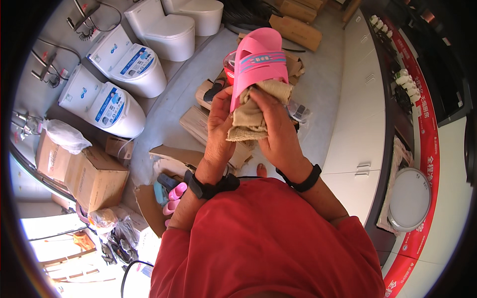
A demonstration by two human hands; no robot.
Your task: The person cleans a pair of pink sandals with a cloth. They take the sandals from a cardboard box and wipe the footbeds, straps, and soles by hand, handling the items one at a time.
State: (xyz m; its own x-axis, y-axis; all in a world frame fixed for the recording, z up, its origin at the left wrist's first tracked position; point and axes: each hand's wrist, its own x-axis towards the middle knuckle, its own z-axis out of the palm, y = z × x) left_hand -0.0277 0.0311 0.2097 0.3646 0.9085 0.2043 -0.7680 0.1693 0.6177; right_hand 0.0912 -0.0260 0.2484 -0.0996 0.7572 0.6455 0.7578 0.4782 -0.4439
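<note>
Apparently the step in hand is wiping: one pink slipper (261, 57) is held up in the air in front of the person, clear of any surface, its near end covered by one tan cloth (251, 116). The left hand (218, 114) is clamped on the slipper's left edge; the right hand (277, 124) pinches the cloth against it. The next move probably calls for a steady left grip while the cloth shifts along the surface. Counting the rest, two pink shoes (177, 191) show inside the left wall of a carton (148, 203), four toilets (126, 62) stand at left, and one round pale disc (410, 199) lies toward the counter's (401, 121) near end.
</note>
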